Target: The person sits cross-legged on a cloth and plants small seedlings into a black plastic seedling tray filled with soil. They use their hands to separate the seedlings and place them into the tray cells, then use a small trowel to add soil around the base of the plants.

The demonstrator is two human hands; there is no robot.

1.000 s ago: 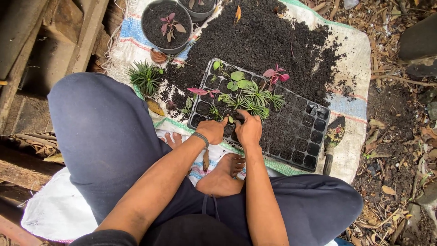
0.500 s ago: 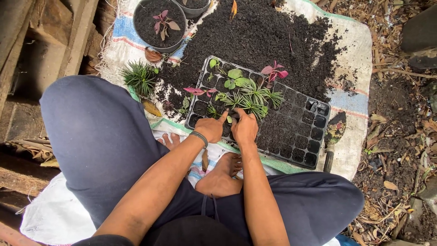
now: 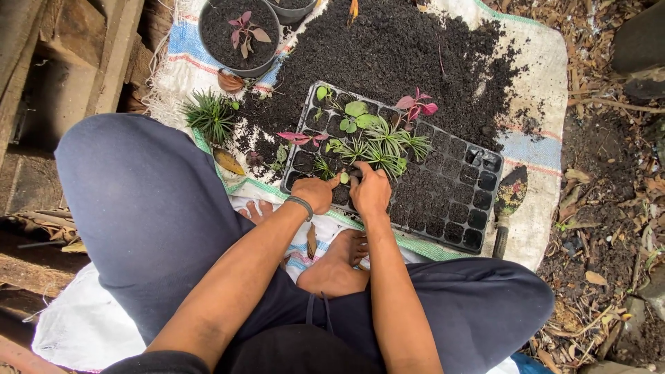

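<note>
My left hand and right hand rest on the near edge of the black plastic seedling tray, fingers curled and pinching together at one small green seedling in a near-row cell. Beyond the tray lies a heap of dark soil. Left of it, two round black pots; right, one trowel.

Both forearms extend forward from the lower frame and converge, hands side by side, nearly touching. Left hand: knuckles up, fingers curled downward, index finger extended toward the right hand; dark band on the wrist. Right hand: palm down, fingers bent, fingertips pressed downward.
</note>
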